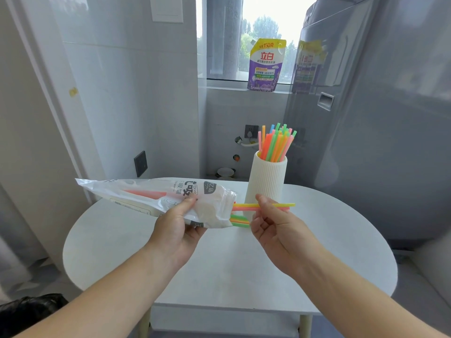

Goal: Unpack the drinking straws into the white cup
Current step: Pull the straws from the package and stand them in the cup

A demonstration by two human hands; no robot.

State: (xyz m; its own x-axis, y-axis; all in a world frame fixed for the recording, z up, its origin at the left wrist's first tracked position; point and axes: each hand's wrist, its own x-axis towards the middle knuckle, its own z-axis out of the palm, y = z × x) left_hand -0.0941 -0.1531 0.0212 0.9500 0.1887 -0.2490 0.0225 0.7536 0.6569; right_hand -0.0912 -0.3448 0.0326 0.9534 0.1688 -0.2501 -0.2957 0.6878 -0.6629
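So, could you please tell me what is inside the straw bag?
An orange-red straw shows through the straw bag; green and yellow straw ends poke from its open mouth. Its label and the left hand hide the rest.

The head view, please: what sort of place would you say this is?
Probably a home laundry corner: a grey washing machine at right, a laundry detergent pouch on the window sill, a wall tap below it.

Both bare forearms are stretched forward, angled inward. The straw bag is gripped by the left hand, thumb on top; two straws are pinched by the right hand.
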